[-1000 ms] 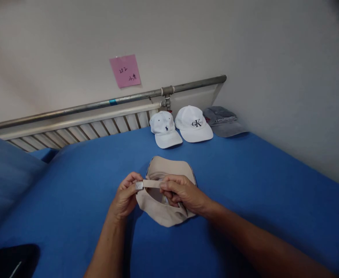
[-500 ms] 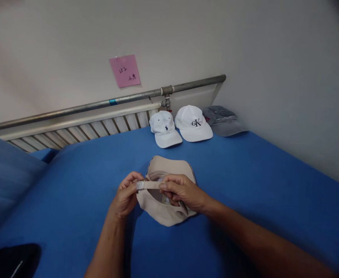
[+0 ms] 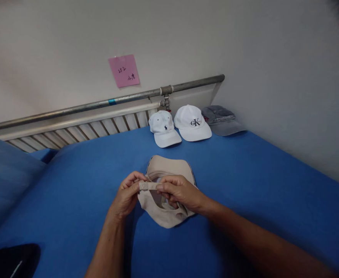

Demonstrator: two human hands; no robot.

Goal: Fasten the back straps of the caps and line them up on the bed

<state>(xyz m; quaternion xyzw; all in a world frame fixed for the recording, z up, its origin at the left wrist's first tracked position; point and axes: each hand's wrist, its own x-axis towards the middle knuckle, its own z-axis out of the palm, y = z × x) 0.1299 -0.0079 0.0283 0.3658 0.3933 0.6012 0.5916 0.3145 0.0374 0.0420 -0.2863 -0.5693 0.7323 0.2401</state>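
Observation:
A beige baseball cap (image 3: pixel 162 219) lies upside down on the blue surface, its brim pointing away from me. Across its back opening runs an adjustment strap (image 3: pixel 152 186) with a silver metal buckle (image 3: pixel 143 186). My left hand (image 3: pixel 126 196) is closed at the buckle end, thumb and fingers pinching the strap there. From the other side my right hand (image 3: pixel 181 192) pinches the strap between thumb and forefinger, its lower fingers curled inside the cap's opening. The strap is stretched nearly level between both hands. My right hand hides part of the cap's right side.
Behind the beige cap stand a small white cap (image 3: pixel 165 129), a larger white cap (image 3: pixel 193 122) and a grey cap (image 3: pixel 224 120). A radiator (image 3: pixel 91 130) and metal pipe (image 3: pixel 85 107) run along the wall, below a pink note (image 3: pixel 123 71). A dark object (image 3: pixel 16 260) lies front left.
My hands have come slightly closer together along the strap, and the buckle has shifted a little to the right. The visible strap between them is shorter.

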